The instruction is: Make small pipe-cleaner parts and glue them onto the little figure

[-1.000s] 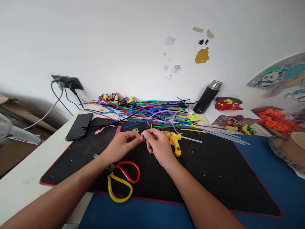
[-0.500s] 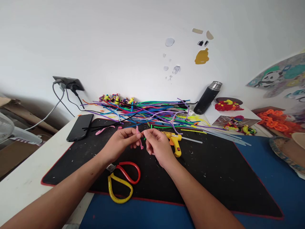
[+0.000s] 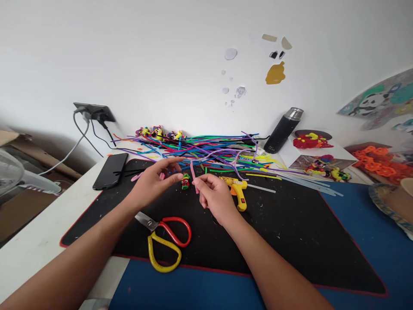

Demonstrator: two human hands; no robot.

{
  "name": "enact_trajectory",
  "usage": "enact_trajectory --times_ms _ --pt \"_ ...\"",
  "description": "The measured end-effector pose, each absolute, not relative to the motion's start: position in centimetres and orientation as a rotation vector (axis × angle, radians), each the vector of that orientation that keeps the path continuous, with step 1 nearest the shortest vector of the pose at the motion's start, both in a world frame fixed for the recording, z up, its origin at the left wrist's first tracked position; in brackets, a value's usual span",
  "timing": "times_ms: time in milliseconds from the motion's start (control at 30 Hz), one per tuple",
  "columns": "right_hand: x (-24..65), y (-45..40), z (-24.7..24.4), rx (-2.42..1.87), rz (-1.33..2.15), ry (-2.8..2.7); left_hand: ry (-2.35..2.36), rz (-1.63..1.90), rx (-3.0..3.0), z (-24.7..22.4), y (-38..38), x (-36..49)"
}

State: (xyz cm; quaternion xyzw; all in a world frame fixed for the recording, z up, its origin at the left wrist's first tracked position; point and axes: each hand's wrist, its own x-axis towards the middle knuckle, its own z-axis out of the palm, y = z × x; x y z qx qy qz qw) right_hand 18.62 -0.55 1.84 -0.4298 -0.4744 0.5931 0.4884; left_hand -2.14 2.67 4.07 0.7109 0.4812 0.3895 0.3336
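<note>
A pink pipe cleaner (image 3: 192,171) stands up from the pinched fingers of my right hand (image 3: 211,191). My left hand (image 3: 158,178) is open, thumb and fingers apart, with nothing in its grasp. Just beyond its thumb tip is a small red and green figure (image 3: 185,181) with eyes, on the black mat (image 3: 284,232). Another bent pink piece (image 3: 137,176) lies behind the left hand, partly covered by it. Scissors (image 3: 167,241) with one red and one yellow handle rest below the hands. Beside my right hand lies a yellow glue gun (image 3: 238,196).
A heap of coloured pipe cleaners (image 3: 200,150) runs along the wall, with small figures (image 3: 158,132) behind it. A phone (image 3: 110,171) lies at the left, near a fan (image 3: 29,176). A black flask (image 3: 284,130) leans at the back right, beside clear glue sticks (image 3: 318,184).
My left hand has let go of the pink pipe cleaner and moved left, its fingers opening. The right hand now holds the piece alone. The small figure has come into sight between the hands.
</note>
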Motion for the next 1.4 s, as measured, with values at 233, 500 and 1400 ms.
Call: enact_trajectory --times_ms 233,500,1400 --pt "19.0 -0.2 2.0 -1.045 1.497 -0.974 1.39 0.629 2.549 0.3 4.0 -3.0" --pt "18.7 -0.3 2.0 -1.053 1.515 -0.947 1.408 0.629 2.574 -1.1 4.3 -2.2" --pt "18.0 -0.6 1.2 -1.106 1.548 -1.05 1.427 1.157 2.349 1.4 3.1 -1.9"
